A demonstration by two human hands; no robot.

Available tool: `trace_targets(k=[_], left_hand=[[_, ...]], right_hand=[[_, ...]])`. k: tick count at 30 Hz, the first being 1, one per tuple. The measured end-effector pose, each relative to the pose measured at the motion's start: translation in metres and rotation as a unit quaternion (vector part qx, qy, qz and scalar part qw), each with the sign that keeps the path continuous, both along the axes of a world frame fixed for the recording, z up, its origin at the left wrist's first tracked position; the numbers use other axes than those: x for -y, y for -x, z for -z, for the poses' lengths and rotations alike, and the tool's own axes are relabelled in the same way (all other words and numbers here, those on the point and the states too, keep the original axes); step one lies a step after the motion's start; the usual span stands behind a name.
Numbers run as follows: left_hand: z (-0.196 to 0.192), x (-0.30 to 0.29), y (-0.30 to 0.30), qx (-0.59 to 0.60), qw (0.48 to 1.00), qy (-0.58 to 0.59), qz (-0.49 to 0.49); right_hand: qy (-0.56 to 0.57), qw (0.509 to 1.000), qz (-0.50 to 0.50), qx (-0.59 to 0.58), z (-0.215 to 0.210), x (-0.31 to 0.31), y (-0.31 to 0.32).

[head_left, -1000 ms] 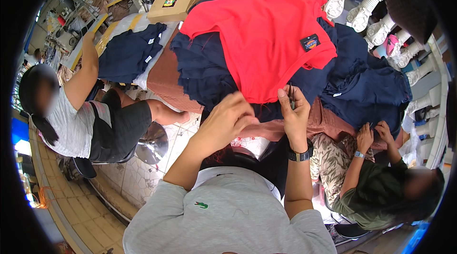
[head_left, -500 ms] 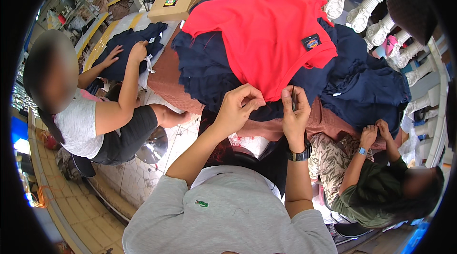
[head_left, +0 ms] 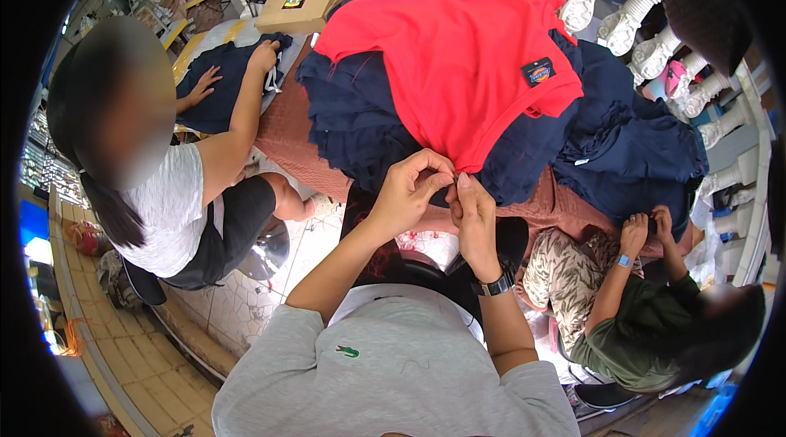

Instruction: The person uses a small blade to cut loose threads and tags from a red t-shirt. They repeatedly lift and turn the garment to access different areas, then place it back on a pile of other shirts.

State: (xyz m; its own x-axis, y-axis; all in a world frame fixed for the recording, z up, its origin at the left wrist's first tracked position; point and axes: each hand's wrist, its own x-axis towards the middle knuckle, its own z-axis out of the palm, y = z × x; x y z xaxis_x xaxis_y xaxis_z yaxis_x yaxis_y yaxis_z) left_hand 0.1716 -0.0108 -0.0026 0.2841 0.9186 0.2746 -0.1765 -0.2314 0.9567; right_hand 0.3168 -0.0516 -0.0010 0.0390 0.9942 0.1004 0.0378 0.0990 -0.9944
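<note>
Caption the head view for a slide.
Both hands, left hand and right hand, pinch the red shirt hem over piled navy garments.

A flat tan cardboard box (head_left: pixel 303 1) with a green sticker is lying beyond my red shirt (head_left: pixel 458 68), which is showing a dark square label (head_left: pixel 538 72).
</note>
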Motion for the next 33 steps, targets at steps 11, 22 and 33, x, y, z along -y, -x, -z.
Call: trace_targets(k=[11, 22, 33], left_hand=[[-0.011, 0.01, 0.01, -0.114, 0.992, -0.006, -0.046], [-0.024, 0.011, -0.013, -0.194, 0.938, -0.239, -0.16], [-0.01, -0.017, -0.01, -0.1, 0.981, -0.145, -0.084]], right_hand=[[-0.094, 0.985, 0.138, -0.042, -0.006, -0.004, -0.015], [-0.044, 0.996, 0.053, -0.06, -0.009, -0.017, -0.021], [-0.051, 0.997, 0.053, 0.009, -0.011, -0.023, -0.02]])
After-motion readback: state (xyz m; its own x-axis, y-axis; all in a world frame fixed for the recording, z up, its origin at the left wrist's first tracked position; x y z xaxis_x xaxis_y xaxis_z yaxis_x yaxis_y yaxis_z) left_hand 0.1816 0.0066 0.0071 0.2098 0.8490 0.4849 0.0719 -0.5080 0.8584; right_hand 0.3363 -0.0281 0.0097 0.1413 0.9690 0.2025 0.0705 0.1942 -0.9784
